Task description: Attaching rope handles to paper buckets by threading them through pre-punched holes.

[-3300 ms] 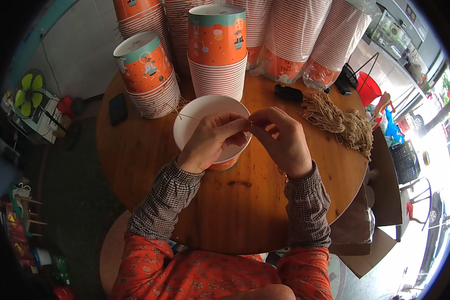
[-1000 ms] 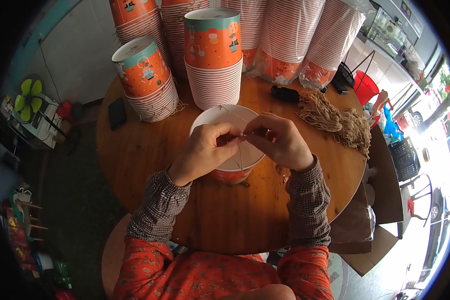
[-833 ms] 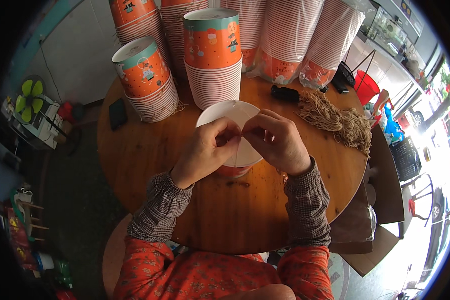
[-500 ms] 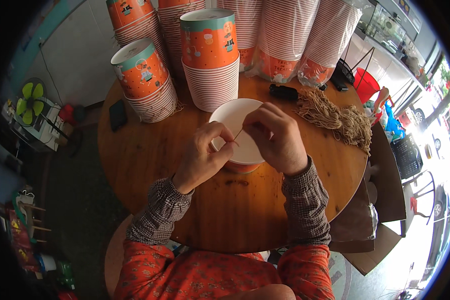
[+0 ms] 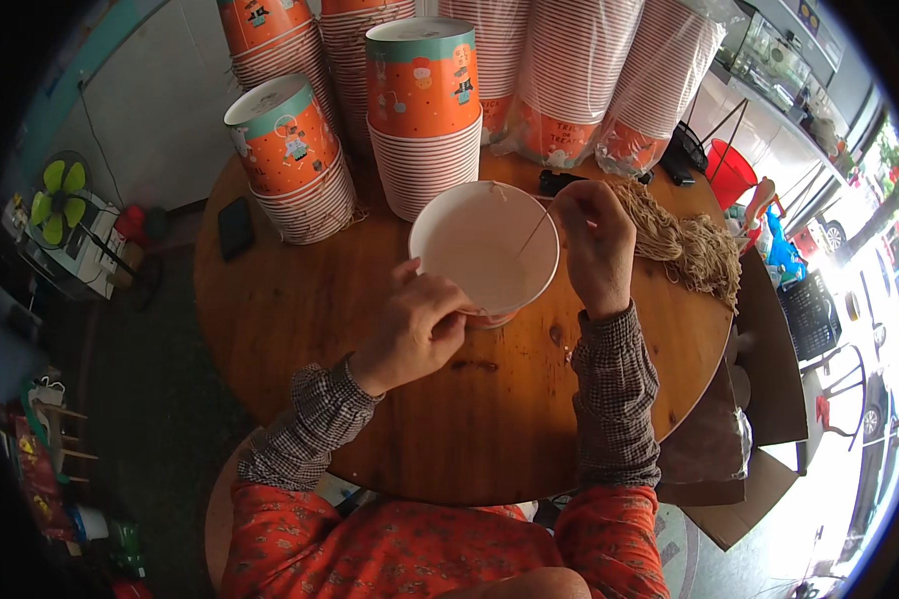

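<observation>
A large paper bucket (image 5: 479,240), white inside with an orange outside, stands tilted on the table in front of me, its mouth facing up toward me. My left hand (image 5: 415,324) is closed at its near left rim, thumb and fingers pinching the edge. My right hand (image 5: 597,240) is raised just beyond the right rim, fingertips pinched on a thin brown string (image 5: 537,230) that hangs down across the bucket's mouth. A small bit of string shows at the far rim. Whether the string is fastened to the bucket, I cannot tell.
Behind the bucket stand stacks of orange-and-teal paper buckets (image 5: 422,85), some in clear plastic (image 5: 579,70). A bundle of beige strings (image 5: 684,240) lies at the right. A black phone (image 5: 236,229) rests at the left edge of the round wooden table (image 5: 270,329). Cardboard boxes (image 5: 769,379) sit at right.
My hands have moved apart: the left went down to the bucket's near rim, the right moved up and right, drawing out the string. The bucket has tipped and shifted slightly.
</observation>
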`<move>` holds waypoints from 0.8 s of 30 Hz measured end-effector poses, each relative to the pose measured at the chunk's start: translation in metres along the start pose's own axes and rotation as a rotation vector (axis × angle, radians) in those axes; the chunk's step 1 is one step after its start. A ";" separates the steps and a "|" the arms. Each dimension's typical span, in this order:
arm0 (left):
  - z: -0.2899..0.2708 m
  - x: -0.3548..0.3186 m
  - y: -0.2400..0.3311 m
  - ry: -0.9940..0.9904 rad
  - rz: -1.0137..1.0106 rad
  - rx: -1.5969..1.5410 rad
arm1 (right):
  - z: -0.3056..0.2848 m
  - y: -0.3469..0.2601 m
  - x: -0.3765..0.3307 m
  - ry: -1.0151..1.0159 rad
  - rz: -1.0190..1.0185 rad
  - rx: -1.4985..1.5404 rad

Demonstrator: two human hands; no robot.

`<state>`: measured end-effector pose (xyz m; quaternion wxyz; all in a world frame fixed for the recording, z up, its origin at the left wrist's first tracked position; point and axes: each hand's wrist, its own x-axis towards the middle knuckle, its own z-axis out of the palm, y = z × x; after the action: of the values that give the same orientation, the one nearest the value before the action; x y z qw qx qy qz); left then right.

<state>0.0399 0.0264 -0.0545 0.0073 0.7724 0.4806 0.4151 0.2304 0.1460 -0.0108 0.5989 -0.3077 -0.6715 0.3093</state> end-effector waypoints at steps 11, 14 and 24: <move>-0.005 -0.017 -0.034 0.228 0.020 0.161 | -0.039 0.027 0.014 -0.818 0.064 -0.278; -0.016 -0.019 -0.046 0.381 -0.062 0.072 | -0.022 0.042 0.008 -0.961 0.206 -0.472; -0.126 -0.012 -0.096 0.853 -0.320 -0.469 | -0.001 0.045 -0.007 -0.959 0.205 -0.511</move>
<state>-0.1145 0.0197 -0.0189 0.0470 0.4285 0.4472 0.7837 0.2340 0.1690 -0.0501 0.0993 -0.3318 -0.8893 0.2986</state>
